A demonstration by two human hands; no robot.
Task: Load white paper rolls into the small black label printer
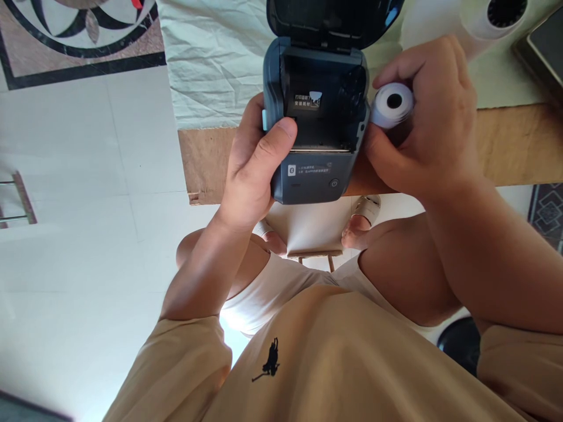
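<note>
A dark blue label printer (314,176) is held near the table's front edge, its black lid (336,20) swung up at the far side. My left hand (259,158) grips the printer's left side, the thumb over the rim of the hollow paper bay. No roll sits inside that bay; a small printed sticker shows on its back wall. In my right hand (433,117) is a small white paper roll (393,104) with a dark core hole facing up. The fingers close around it just right of the printer, touching or almost touching its side.
A pale green cloth (215,64) covers much of the wooden table (206,161). At the back right stands a white cylinder with a black end (506,10), beside a dark box-like object (545,50). My legs and a small stool (314,254) are below the edge.
</note>
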